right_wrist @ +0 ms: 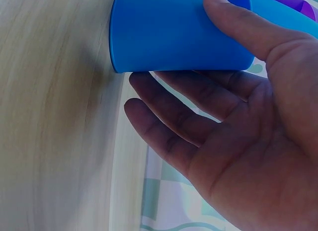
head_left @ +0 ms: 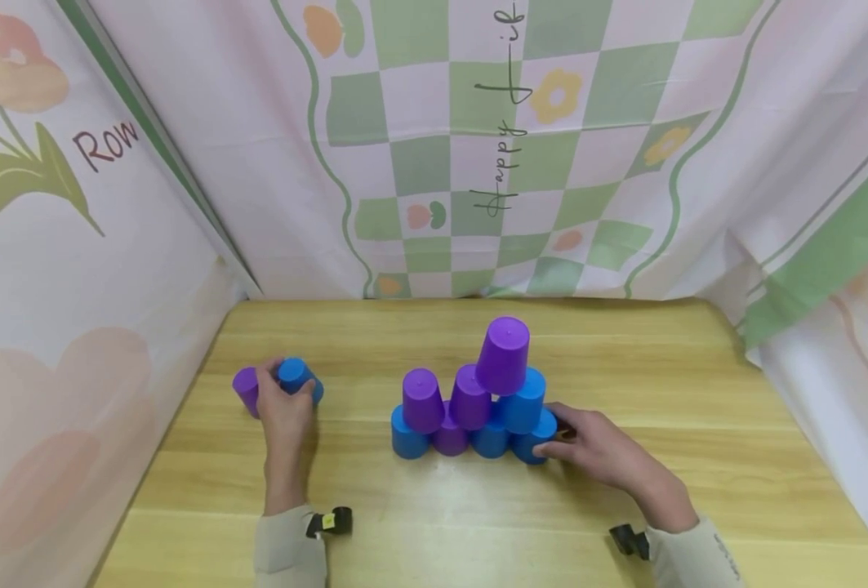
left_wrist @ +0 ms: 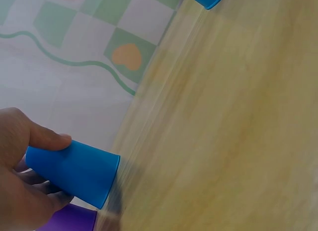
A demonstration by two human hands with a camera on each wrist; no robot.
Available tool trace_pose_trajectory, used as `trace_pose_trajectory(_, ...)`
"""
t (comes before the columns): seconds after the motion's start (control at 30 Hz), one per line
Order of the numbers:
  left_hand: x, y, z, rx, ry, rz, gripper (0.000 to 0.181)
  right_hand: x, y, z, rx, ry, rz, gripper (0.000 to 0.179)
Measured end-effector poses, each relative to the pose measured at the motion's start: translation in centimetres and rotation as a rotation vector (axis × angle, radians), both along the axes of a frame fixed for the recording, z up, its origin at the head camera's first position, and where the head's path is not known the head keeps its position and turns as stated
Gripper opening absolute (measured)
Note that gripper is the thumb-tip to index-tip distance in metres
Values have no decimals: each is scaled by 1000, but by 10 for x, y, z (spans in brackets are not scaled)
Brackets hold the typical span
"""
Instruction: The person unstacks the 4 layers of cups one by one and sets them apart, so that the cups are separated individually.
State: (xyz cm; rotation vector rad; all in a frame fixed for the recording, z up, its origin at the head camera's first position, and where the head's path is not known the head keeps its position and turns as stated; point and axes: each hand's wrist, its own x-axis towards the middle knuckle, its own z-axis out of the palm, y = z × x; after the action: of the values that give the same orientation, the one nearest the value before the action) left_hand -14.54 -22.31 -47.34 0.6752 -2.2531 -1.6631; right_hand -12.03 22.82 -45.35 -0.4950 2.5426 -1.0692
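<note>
On the left, my left hand point(head_left: 285, 404) grips an upside-down blue cup point(head_left: 297, 374), its thumb on one side and fingers on the other. A purple cup point(head_left: 246, 390) stands right beside those fingers. My right hand point(head_left: 603, 445) holds the blue cup point(head_left: 535, 441) at the right end of a stack's bottom row, thumb in front and some fingers behind. Above that row sit two purple cups point(head_left: 422, 400) and a blue cup point(head_left: 525, 400). One purple cup point(head_left: 504, 355) tops the stack, over the middle row's right pair. All stacked cups are upside down.
The bottom row also has a blue cup point(head_left: 408, 437) at its left end, a purple cup point(head_left: 450, 437) and another blue cup point(head_left: 489, 439). Printed curtains point(head_left: 419, 163) hang behind and beside the wooden table point(head_left: 448, 523).
</note>
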Motion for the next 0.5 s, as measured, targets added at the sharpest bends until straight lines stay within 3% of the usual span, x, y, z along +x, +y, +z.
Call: trace_pose_trajectory(0.5,1,0,-2,-36,42,-3,63,-1,0,-1,3,8,-3,42)
